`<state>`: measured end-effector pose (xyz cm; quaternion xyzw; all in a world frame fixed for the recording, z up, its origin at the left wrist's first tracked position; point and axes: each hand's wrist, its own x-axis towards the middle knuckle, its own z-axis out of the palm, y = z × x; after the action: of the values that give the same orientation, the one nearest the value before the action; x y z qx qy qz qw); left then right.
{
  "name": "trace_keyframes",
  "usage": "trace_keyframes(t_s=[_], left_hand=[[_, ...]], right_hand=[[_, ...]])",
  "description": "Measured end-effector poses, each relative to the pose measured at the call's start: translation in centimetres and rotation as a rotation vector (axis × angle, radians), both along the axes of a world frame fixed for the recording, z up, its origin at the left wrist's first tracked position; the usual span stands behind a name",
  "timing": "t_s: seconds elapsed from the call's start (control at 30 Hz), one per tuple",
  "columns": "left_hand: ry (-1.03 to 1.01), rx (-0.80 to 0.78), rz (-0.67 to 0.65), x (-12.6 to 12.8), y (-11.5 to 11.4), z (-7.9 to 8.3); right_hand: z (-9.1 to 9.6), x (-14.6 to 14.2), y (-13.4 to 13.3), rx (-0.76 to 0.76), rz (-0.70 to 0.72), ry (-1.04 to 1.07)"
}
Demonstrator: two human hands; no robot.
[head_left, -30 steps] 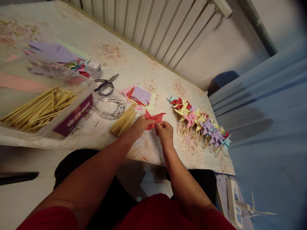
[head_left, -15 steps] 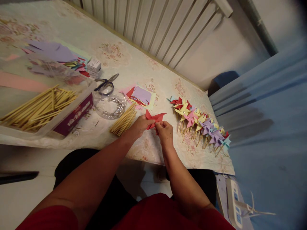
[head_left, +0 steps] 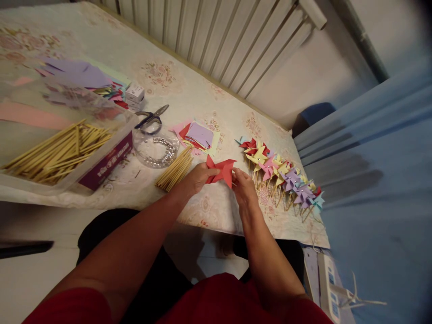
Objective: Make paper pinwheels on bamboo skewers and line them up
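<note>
A red paper pinwheel point(head_left: 224, 171) with folded, pointed vanes is held above the table. My left hand point(head_left: 200, 176) pinches its left side, the thumb lying across the front near the middle. At the pinwheel's right edge is my right hand point(head_left: 245, 183), its fingers bent and slightly apart; whether they touch the paper from behind is hidden. Just left of my left hand lies a bundle of thin wooden sticks point(head_left: 175, 168). Behind the hands is a stack of coloured paper squares point(head_left: 200, 135). A row of finished pinwheels point(head_left: 268, 168) on sticks lies to the right.
A round clear dish point(head_left: 157, 150) holds small shiny pieces. Scissors point(head_left: 151, 120) lie behind it. At left stands a clear plastic box point(head_left: 126, 123) of sticks, with paper scraps point(head_left: 79, 74) and small white boxes point(head_left: 135, 92) behind. A power strip point(head_left: 329, 285) is at lower right.
My right hand has moved right from the middle of the red pinwheel to its edge, its pinch loosened. More of the pinwheel's vanes now show. My left hand still holds it.
</note>
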<state>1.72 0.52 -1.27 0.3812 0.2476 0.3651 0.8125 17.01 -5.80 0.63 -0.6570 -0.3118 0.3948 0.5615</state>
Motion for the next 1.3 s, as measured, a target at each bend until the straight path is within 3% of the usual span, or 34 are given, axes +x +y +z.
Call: trace_keyframes(t_s=[0.1, 0.23, 0.4, 0.7, 1.0, 1.3], left_hand=[[-0.010, 0.019, -0.050, 0.0, 0.1, -0.2], [-0.003, 0.033, -0.078, 0.0, 0.1, -0.2], [0.085, 0.046, -0.071, -0.1, 0.1, 0.1], [0.185, 0.074, -0.108, -0.1, 0.0, 0.2], [0.117, -0.006, -0.119, 0.4, 0.2, -1.1], [0.105, -0.060, -0.096, 0.2, 0.1, -0.6]], right_hand=[[0.2, -0.1, 0.0, 0.007, 0.147, 0.155], [0.0, -0.6, 0.0, -0.046, 0.208, 0.207], [-0.3, -1.1, 0.4, -0.024, 0.172, 0.245], [-0.5, -1.3, 0.6, -0.046, 0.105, 0.117], [-0.7, -2.0, 0.8, -0.044, 0.054, 0.106], [-0.5, -2.3, 0.7, -0.011, 0.042, 0.138]])
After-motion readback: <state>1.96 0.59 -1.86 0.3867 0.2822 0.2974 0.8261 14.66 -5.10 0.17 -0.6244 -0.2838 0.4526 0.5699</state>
